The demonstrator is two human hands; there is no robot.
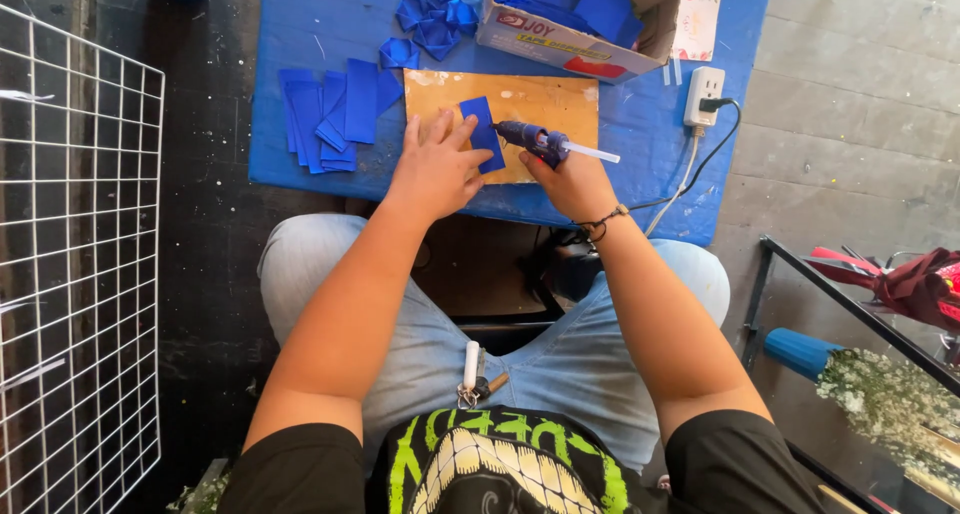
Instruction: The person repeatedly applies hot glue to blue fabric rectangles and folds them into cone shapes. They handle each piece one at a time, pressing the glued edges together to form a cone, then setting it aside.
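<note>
- Hands first: our left hand [437,166] lies flat with the fingers spread, pressing down the near end of a small blue rectangular strip of foam-like sheet [482,132]. Our right hand [572,181] is closed around the grip of a blue hot-glue gun [532,139].
- We judge that the gluing step is in hand: the strip is pinned for a bead of glue, and none shows on it yet.
- Next, as we read it, the nozzle must come onto the strip's surface and run steadily along it, while our left fingers stay out of the hot tip's path.
- That strip lies on a tan cardboard work board [540,99], just left of the gun. Its long axis runs from near-right to far-left, slightly tilted from straight ahead.
- Our gun lies almost crosswise: nozzle pointing left at the strip, and a white glue stick [591,153] jutting out to the right.
- Under the board, a blue cloth covers the tabletop [300,34].
- Left of the board sits a loose pile of cut blue rectangular pieces [325,119].
- On the right, a white power strip [706,94] rests on the cloth with a cord plugged in.
- Farthest off, folded blue shapes [430,14] lie beside an open cardboard box holding blue sheets [580,19].
</note>
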